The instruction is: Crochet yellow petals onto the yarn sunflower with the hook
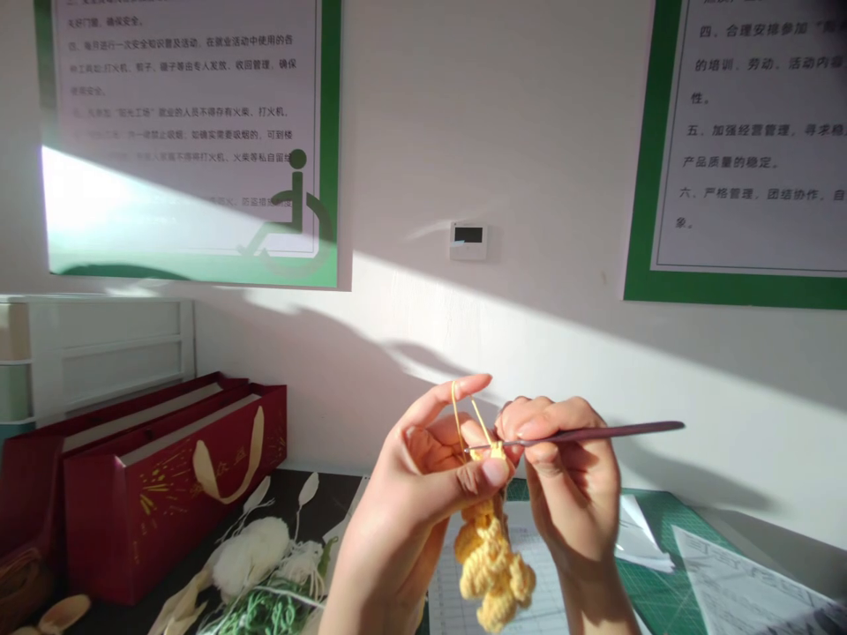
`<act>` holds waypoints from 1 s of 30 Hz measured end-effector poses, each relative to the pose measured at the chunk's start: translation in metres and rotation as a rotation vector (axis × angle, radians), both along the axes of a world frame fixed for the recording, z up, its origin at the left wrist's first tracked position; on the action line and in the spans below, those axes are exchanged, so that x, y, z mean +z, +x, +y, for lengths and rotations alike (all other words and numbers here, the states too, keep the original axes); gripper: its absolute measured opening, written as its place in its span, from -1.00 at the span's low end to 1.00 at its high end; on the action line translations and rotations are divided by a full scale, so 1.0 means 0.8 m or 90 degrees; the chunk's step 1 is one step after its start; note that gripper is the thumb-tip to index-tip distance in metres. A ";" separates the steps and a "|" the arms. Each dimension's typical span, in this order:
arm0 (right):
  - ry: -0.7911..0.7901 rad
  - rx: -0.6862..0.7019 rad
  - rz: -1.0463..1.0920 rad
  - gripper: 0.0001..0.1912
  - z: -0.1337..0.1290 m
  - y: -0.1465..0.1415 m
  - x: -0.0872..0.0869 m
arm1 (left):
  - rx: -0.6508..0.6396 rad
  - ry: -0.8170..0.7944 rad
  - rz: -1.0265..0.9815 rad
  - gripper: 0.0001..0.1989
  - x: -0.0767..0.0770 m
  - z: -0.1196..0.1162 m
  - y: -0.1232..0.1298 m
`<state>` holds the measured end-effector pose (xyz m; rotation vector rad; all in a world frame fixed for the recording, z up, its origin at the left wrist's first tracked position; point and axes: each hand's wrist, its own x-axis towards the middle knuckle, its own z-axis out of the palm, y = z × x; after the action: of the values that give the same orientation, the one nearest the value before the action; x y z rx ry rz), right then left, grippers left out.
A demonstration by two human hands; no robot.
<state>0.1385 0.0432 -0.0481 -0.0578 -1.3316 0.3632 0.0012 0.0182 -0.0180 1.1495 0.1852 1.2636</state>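
Note:
Between the thumb and fingers of my left hand [423, 476] the top of a yellow crocheted piece [493, 564] is pinched; its ruffled, curled part hangs below. Yellow yarn [456, 410] loops over my raised left index finger and runs down to the work. My right hand [565, 459] grips a dark purple crochet hook [615, 430], held almost level, its handle pointing right. The hook's tip lies at the top edge of the yellow piece, just above my left thumb. Whether a loop sits on the hook is too small to tell.
Red gift bags [172, 476] stand at the left. Beside them lie white fluffy yarn [251, 556] and green yarn [265, 608]. Under my hands are printed sheets [456, 564] and a green cutting mat [688, 573]. Behind, a white wall [529, 309] carries green-framed posters [331, 132].

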 end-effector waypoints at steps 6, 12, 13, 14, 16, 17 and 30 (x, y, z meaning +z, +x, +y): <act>-0.029 -0.041 0.101 -0.92 -0.007 0.002 0.001 | -0.011 0.024 0.001 -0.57 -0.003 0.007 -0.003; -0.156 0.159 0.071 -0.83 -0.011 0.005 0.013 | 0.000 0.054 0.015 -0.64 -0.004 0.009 0.000; -0.166 0.175 0.065 -0.83 -0.011 0.005 0.015 | 0.011 0.060 0.019 -0.64 -0.004 0.008 0.001; -0.172 0.180 0.065 -0.83 -0.012 0.005 0.016 | 0.019 0.064 0.019 -0.64 -0.003 0.007 0.001; -0.180 0.174 0.069 -0.83 -0.012 0.005 0.018 | 0.022 0.068 0.011 -0.64 -0.003 0.006 0.001; -0.185 0.171 0.069 -0.83 -0.011 0.005 0.018 | 0.021 0.066 0.010 -0.63 -0.003 0.005 0.001; -0.143 0.022 -0.002 -0.94 -0.003 -0.004 0.003 | 0.200 0.088 0.062 -0.66 -0.004 0.005 0.005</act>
<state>0.1355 0.0408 -0.0461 -0.2224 -1.2925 0.5413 0.0049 0.0219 -0.0209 1.3383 0.3666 1.5156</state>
